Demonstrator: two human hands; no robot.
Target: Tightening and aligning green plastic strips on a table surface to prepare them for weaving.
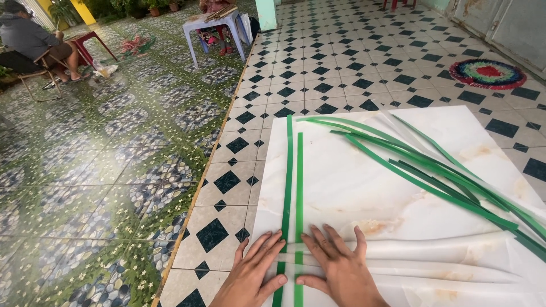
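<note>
Patterned floor tiles (296, 74) are covered by a marbled white sheet (352, 187). Two upright green strips (293, 182) are pinned flat under the left hand (254, 273) and right hand (336, 267), fingers splayed, so crossing pale strips (443, 250) stay aligned.

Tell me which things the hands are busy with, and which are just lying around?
In use: left hand, right hand, two green strips, white strips, marble-look board.
Lying about: loose green strips, round rug, plastic table.
</note>
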